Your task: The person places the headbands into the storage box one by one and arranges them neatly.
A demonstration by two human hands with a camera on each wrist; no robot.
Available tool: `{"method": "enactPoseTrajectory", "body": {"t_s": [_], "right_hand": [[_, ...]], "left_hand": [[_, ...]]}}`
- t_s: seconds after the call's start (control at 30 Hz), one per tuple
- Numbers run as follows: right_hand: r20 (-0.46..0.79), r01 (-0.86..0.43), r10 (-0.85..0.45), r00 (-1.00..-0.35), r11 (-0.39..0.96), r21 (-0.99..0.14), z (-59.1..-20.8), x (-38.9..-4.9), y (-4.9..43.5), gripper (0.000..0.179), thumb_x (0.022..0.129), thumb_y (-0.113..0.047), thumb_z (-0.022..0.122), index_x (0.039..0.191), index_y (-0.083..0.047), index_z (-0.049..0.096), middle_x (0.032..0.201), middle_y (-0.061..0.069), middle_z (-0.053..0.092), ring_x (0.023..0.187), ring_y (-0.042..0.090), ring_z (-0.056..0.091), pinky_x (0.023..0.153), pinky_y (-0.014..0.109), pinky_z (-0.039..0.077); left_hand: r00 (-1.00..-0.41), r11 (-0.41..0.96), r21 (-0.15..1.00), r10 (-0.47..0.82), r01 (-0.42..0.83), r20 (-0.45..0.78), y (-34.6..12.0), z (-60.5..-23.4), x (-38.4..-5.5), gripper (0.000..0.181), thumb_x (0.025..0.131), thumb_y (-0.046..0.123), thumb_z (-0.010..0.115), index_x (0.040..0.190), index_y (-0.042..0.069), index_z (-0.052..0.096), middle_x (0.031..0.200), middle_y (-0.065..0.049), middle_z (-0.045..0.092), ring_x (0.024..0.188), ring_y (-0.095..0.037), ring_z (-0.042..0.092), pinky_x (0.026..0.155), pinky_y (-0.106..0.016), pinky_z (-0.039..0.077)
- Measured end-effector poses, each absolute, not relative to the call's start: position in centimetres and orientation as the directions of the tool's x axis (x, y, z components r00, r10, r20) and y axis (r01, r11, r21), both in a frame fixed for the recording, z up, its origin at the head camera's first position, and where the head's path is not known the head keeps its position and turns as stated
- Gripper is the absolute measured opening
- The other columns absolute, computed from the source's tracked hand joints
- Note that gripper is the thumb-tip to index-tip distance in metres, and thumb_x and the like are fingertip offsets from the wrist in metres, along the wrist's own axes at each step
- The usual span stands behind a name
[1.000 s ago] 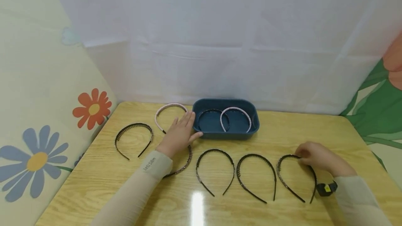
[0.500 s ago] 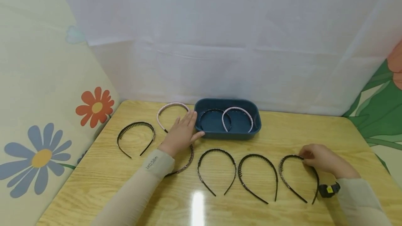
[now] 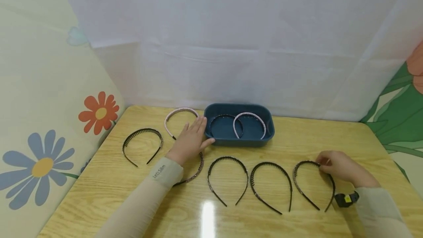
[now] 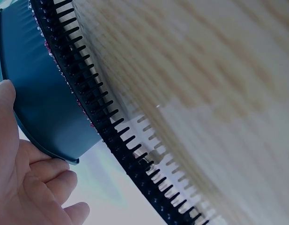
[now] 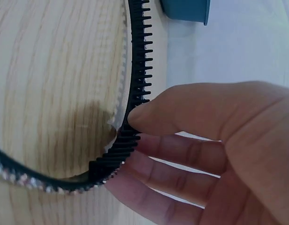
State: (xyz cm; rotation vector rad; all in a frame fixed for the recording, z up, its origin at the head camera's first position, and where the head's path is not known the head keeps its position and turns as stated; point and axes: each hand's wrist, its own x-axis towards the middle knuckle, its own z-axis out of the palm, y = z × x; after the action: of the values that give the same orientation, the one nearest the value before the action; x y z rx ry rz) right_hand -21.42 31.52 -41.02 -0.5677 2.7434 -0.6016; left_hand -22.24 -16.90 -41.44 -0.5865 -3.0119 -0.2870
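My left hand rests its extended fingers along the left end of a dark blue plastic bin, thumb at the front wall. In the left wrist view a toothed black headband with glittery trim crosses in front of the bin. Far to the right, my right hand pinches the top of a black headband between thumb and fingers. The right wrist view shows comb teeth along that headband's inside and sparkling stones on its outer side. Inside the bin lie a pale pink headband and a dark one.
Two black headbands lie in front of the bin on the wooden table. Left of it are a pink headband, another black headband, and one partly under my left wrist. A white cloth hangs behind.
My right hand has shifted slightly, and the headband it pinches has moved a little away from me, its tips higher in view. The left hand stays at the bin.
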Motion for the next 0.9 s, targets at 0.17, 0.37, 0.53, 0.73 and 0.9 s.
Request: {"method": "enactPoseTrajectory", "body": {"t_s": [0.17,0.37,0.53,0.73,0.9], "right_hand": [[-0.149,-0.315,-0.415,-0.898,0.84,-0.441,-41.01,-21.68,31.6,0.009,0.09,0.001,0.07,0.099,0.003,0.068,0.09,0.007,0.068,0.083,0.024,0.065,0.07,0.041,0.055],[-0.106,-0.303,-0.379,-0.919,0.852,-0.427,-41.26,-21.79,31.87,0.012,0.09,0.001,0.068,0.1,0.007,0.068,0.09,0.012,0.069,0.085,0.029,0.066,0.072,0.046,0.056],[-0.083,-0.272,-0.337,-0.938,0.862,-0.427,-41.25,-21.71,32.0,0.015,0.092,0.002,0.064,0.103,0.012,0.066,0.091,0.018,0.069,0.086,0.036,0.066,0.073,0.051,0.057],[-0.069,-0.224,-0.281,-0.957,0.871,-0.438,-41.06,-21.75,31.93,0.02,0.093,0.003,0.062,0.106,0.018,0.065,0.092,0.024,0.068,0.087,0.041,0.066,0.072,0.052,0.057],[-0.067,-0.165,-0.219,-0.973,0.872,-0.46,-40.97,-21.8,31.82,0.024,0.094,0.002,0.061,0.109,0.02,0.063,0.094,0.027,0.068,0.088,0.043,0.065,0.071,0.051,0.057]], "left_hand": [[-0.926,0.911,0.165,0.366,0.377,0.093,-16.99,-41.47,-22.26,0.083,0.106,0.05,0.046,0.159,-0.006,0.015,0.166,-0.022,0.016,0.154,-0.036,0.017,0.122,-0.06,0.017],[-0.925,0.91,0.169,0.367,0.378,0.095,-16.98,-41.59,-22.36,0.084,0.106,0.05,0.046,0.159,-0.006,0.015,0.165,-0.023,0.018,0.154,-0.036,0.018,0.122,-0.06,0.017],[-0.928,0.913,0.17,0.362,0.371,0.084,-16.99,-41.71,-22.31,0.083,0.106,0.051,0.044,0.159,-0.005,0.015,0.166,-0.022,0.017,0.154,-0.035,0.017,0.122,-0.059,0.017],[-0.927,0.911,0.174,0.363,0.375,0.095,-16.96,-41.6,-22.23,0.083,0.106,0.05,0.046,0.159,-0.006,0.016,0.165,-0.022,0.018,0.154,-0.036,0.018,0.122,-0.06,0.017],[-0.928,0.911,0.176,0.362,0.373,0.093,-16.96,-41.56,-22.29,0.083,0.106,0.05,0.045,0.159,-0.006,0.016,0.166,-0.022,0.018,0.154,-0.036,0.018,0.122,-0.06,0.017]]}}
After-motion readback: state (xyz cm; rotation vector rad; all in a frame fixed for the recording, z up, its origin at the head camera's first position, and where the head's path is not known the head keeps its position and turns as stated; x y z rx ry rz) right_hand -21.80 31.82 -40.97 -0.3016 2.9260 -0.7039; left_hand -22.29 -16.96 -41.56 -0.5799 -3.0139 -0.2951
